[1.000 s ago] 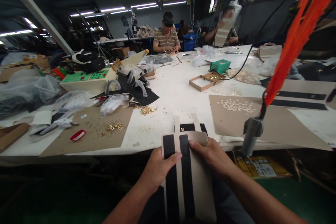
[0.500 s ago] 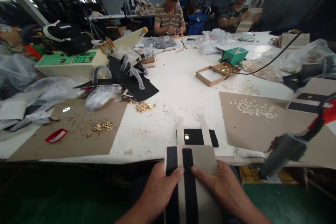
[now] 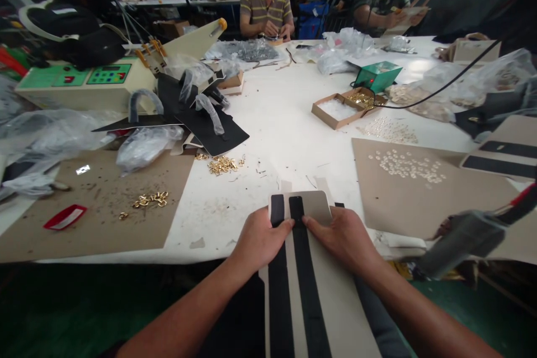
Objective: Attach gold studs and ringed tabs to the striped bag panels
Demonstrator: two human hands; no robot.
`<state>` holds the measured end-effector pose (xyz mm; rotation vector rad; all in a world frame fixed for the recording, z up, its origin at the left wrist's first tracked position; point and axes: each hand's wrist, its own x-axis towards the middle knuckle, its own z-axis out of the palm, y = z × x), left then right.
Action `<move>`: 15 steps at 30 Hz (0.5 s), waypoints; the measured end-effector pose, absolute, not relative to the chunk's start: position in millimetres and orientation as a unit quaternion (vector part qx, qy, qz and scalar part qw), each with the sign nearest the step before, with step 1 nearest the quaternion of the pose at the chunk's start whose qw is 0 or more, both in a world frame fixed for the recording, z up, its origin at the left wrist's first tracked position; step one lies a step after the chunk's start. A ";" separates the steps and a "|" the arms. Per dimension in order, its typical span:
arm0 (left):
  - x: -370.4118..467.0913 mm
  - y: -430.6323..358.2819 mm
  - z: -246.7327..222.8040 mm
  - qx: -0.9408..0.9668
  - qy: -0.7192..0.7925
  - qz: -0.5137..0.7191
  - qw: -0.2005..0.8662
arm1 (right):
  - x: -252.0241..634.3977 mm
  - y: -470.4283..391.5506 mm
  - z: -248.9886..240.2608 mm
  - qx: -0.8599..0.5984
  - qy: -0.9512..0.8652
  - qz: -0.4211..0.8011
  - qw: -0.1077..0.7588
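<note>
Head view showed a long white worktable [image 3: 289, 123] strewn with a control box [image 3: 79, 86], two brown cardboard sheets [image 3: 100, 207] and plastic bags, with two other people seated at its far end. At the near edge lay a beige panel with two black stripes [image 3: 312, 291], its long axis running from the table edge back toward the person's lap, its rounded top end resting on the table. Both hands gripped that top end: the left hand [image 3: 258, 238] closed on the left edge with its thumb on the left stripe, the right hand [image 3: 346, 235] closed on the right side, thumb at the right stripe. Neither hand was nearer; they sat level, just beside each other. Brass fittings [image 3: 222, 165] lay in a small heap further out.
</note>
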<state>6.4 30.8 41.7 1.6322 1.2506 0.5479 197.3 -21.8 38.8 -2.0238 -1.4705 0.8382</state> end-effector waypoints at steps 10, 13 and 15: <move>12.9 34.5 35.0 0.688 0.521 0.214 0.457 | 197.7 -16.1 35.2 -0.757 -0.577 0.245 0.185; 13.4 35.4 33.3 0.686 0.526 0.213 0.456 | 197.4 -13.9 35.2 -0.760 -0.577 0.241 0.179; 13.7 36.1 33.0 0.683 0.529 0.213 0.456 | 197.3 -12.1 35.7 -0.760 -0.577 0.242 0.174</move>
